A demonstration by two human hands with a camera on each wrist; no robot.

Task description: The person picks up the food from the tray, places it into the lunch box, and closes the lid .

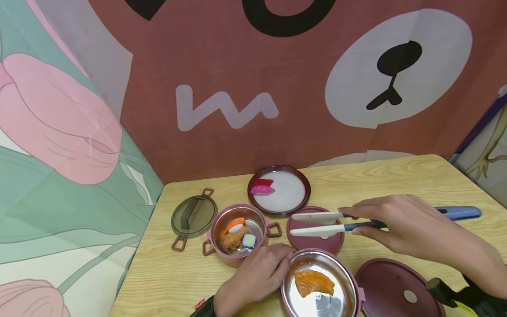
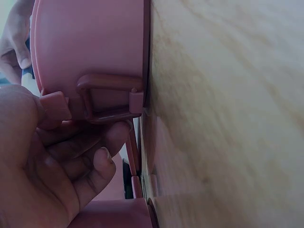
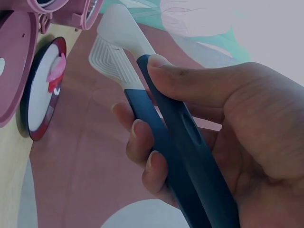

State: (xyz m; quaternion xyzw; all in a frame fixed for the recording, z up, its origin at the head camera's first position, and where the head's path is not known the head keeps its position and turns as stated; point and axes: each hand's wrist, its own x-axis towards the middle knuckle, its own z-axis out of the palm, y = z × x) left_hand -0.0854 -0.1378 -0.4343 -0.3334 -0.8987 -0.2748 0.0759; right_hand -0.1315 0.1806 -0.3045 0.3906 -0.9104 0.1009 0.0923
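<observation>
Head view: my right grip (image 1: pixel 400 222) holds parted tongs (image 1: pixel 317 231); I judge things partway, food pieces (image 1: pixel 233 240) in the far pot (image 1: pixel 258 225) beyond my left grip (image 1: pixel 263 268), salmon (image 1: pixel 313 281) unlifted in the near pot (image 1: pixel 343 274) it holds.

Pots (image 1: pixel 342 281), lids (image 1: pixel 388 281), plate (image 1: pixel 287 193) on table (image 1: pixel 154 281)

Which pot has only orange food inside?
The pot right of the left hand: just orange salmon inside. The other pot has brown fried chicken and a sushi roll.
</observation>
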